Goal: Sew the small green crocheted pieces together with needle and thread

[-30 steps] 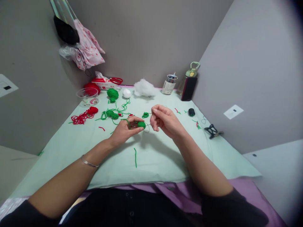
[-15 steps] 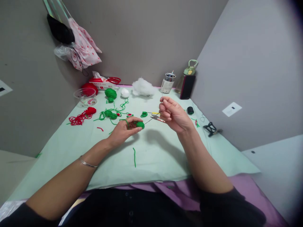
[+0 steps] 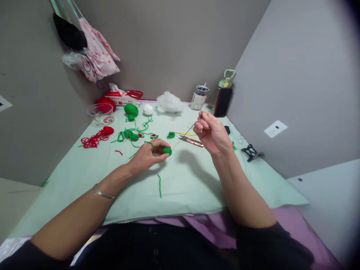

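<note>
Between the thumb and fingers of my left hand is a small green crocheted piece, and a strand of green yarn loops over that hand. A thin dark thread runs up and to the right from the piece, pulled taut. My right hand is raised above the table with its fingers closed in a pinch on the thread; whether a needle is also there I cannot make out. Below the thread lie thread snips, a yellow-handled crochet hook and a small green crocheted piece.
Green yarn, red yarn, a white ball and white stuffing lie toward the back. A clear tub, a pen jar, a phone and a black clip-like stand line the sides.
My right hand has moved a little to the right and up, drawing the thread out further. My left hand stays nearly in place, with the green crocheted piece slightly turned.
</note>
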Tool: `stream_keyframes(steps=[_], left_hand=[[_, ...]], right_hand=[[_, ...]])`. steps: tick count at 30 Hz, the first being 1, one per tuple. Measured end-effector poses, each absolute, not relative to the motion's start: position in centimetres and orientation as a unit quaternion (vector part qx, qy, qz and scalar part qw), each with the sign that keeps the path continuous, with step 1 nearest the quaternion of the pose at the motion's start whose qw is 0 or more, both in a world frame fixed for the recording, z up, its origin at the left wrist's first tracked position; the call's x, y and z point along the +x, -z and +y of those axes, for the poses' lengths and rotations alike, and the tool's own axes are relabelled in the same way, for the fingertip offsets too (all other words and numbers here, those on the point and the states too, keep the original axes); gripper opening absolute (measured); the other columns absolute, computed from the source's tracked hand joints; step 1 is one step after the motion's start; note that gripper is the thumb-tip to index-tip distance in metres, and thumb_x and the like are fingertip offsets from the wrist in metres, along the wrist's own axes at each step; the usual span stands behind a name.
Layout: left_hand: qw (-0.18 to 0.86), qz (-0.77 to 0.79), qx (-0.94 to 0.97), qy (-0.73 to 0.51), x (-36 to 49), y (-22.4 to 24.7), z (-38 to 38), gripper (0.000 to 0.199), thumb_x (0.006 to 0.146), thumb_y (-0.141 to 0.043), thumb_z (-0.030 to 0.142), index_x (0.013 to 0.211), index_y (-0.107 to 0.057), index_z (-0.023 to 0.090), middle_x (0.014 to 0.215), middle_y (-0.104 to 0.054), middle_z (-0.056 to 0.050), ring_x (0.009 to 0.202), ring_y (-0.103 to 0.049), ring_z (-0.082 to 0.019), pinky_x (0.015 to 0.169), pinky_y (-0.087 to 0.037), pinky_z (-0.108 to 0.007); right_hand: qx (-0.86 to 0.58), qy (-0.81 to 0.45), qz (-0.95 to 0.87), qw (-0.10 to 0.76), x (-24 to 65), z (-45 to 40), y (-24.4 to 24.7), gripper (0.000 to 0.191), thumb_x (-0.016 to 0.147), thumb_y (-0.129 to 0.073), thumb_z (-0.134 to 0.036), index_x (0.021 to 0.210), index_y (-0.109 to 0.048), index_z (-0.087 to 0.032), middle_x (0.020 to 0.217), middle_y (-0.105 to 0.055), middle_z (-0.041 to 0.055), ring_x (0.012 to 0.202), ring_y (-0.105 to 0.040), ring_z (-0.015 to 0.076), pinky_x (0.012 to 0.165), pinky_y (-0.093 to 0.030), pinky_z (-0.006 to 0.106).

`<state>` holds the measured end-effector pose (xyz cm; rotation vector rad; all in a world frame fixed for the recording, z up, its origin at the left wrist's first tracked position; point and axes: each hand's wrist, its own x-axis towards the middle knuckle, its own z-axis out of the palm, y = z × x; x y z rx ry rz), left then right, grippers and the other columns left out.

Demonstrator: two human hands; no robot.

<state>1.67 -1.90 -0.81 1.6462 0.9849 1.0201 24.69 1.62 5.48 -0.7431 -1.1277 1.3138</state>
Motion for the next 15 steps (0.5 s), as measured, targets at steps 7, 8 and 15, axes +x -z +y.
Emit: stream_keyframes(steps=[7, 8, 15], left_hand=[[0.527, 0.402, 0.608, -0.438, 1.5, 0.9, -1.8, 0.033, 0.074, -0.083, 0.031, 0.104, -0.072, 0.023, 0.076, -0.065, 0.0, 0.071, -0.061, -0.017, 0.064, -0.046, -0.027], [0.531, 0.399, 0.604, -0.441, 1.4, 0.8, -1.7, 0.035, 0.075, -0.083, 0.032, 0.107, -0.071, 0.023, 0.077, -0.066, -0.001, 0.073, -0.062, -0.017, 0.065, -0.046, -0.027], [0.543, 0.348, 0.585, -0.492, 0.7, 0.4, -1.2, 0.035, 0.084, -0.077, 0.042, 0.112, -0.072, 0.022, 0.102, -0.073, -0.006, 0.093, -0.068, -0.021, 0.086, -0.053, -0.034]], right_hand=[[-0.296, -0.562, -0.502, 0.587, 24.7, 0.9, -6.0, 0.025, 0.078, -0.078, -0.034, 0.091, -0.06, -0.022, 0.065, -0.041, -0.0055, 0.061, -0.049, 0.0107, 0.054, -0.041, 0.024], [-0.293, -0.561, -0.51, 0.582, 24.7, 0.7, -6.0, 0.025, 0.078, -0.078, -0.035, 0.091, -0.061, -0.022, 0.064, -0.042, -0.0053, 0.06, -0.049, 0.011, 0.052, -0.038, 0.024], [-0.328, -0.471, -0.647, 0.502, 23.3, -0.6, -5.2, 0.017, 0.084, -0.076, -0.036, 0.083, -0.07, -0.02, 0.069, -0.057, -0.0015, 0.057, -0.044, 0.0104, 0.053, -0.033, 0.026]])
